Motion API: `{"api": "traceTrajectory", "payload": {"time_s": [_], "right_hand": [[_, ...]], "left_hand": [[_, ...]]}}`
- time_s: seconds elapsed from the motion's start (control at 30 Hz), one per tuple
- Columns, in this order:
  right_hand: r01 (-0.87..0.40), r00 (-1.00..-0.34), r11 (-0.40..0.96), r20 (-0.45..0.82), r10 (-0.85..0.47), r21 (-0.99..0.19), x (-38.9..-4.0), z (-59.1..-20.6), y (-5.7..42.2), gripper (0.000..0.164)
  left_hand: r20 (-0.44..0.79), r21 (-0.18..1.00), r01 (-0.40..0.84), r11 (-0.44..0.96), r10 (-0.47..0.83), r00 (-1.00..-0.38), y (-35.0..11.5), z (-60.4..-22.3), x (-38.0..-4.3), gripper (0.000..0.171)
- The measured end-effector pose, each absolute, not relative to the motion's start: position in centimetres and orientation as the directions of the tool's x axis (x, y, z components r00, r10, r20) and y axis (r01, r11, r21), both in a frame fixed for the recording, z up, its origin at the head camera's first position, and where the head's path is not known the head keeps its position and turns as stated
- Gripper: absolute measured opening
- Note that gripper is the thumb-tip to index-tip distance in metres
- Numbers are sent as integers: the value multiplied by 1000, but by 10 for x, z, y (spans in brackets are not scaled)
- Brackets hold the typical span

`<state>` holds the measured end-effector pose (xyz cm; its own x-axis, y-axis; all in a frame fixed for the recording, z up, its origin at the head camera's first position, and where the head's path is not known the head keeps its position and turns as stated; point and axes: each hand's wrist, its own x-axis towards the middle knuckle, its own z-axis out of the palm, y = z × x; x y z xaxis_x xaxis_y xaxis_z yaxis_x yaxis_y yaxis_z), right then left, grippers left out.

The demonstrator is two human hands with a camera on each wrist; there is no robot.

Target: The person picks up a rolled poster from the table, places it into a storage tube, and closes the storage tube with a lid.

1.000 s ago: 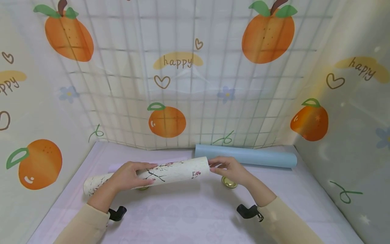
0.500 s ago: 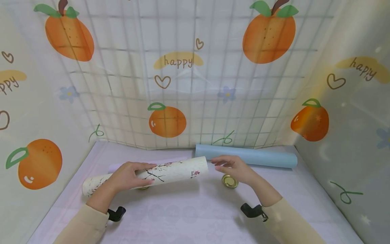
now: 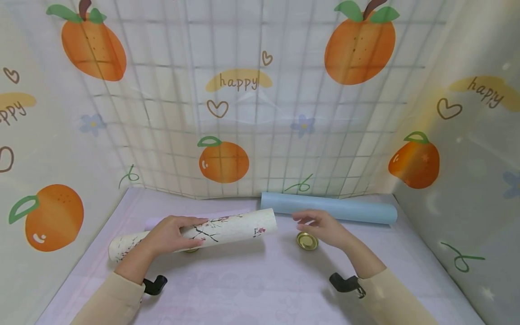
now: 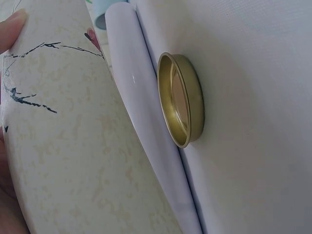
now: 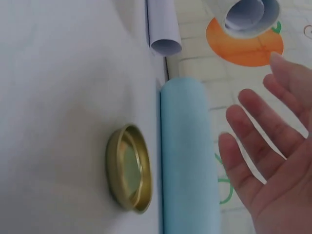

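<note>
My left hand [image 3: 172, 234] grips a white tube patterned with dark plum-blossom branches [image 3: 239, 225], thumb on the near side and fingers over the far side. The tube slants up toward the right, its right end raised above the table. In the right wrist view, a pale roll [image 5: 244, 13] shows inside the tube's open end. My right hand [image 3: 322, 228] is off to the right of that end, fingers loosely spread and holding nothing. A round gold metal lid [image 3: 307, 241] lies hollow side up below the right hand. Another gold lid [image 4: 195, 97] lies under the tube, mostly hidden in the head view.
At the back right lies a light blue roll [image 3: 333, 208]. A pale lavender roll [image 4: 134, 73] lies behind the patterned tube, largely covered by it in the head view. A sheet printed with oranges [image 3: 235, 108] hangs behind and along both sides of the table [image 3: 239, 293].
My right hand has drawn away from the tube's right end, moving right, and its fingers have loosened. The left hand and tube have barely moved.
</note>
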<state>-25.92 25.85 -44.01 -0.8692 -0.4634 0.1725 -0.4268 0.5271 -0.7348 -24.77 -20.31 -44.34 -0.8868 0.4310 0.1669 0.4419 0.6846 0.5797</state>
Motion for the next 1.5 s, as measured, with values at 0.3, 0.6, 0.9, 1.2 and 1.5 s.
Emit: {"api": "traceTrajectory", "payload": {"time_s": [0.3, 0.6, 0.9, 1.2, 1.5], "right_hand": [[-355, -899, 532, 126, -419, -769, -261, -455, 274, 36], [-349, -907, 572, 113, -407, -742, -263, -468, 286, 46], [-323, -924, 627, 92, -372, -709, -267, -475, 297, 52], [-274, -945, 709, 46, -323, -649, -266, -481, 302, 56], [-244, -943, 725, -16, -332, -644, -270, -487, 301, 65]], "left_hand": [[156, 589, 426, 686, 421, -893, -204, -444, -247, 60], [149, 590, 416, 692, 413, -898, -205, -444, -247, 60], [156, 585, 431, 687, 426, -891, -204, -444, -248, 61], [150, 568, 426, 704, 421, -895, -206, -445, -248, 61], [146, 577, 423, 699, 421, -895, -208, -448, -248, 61]]}}
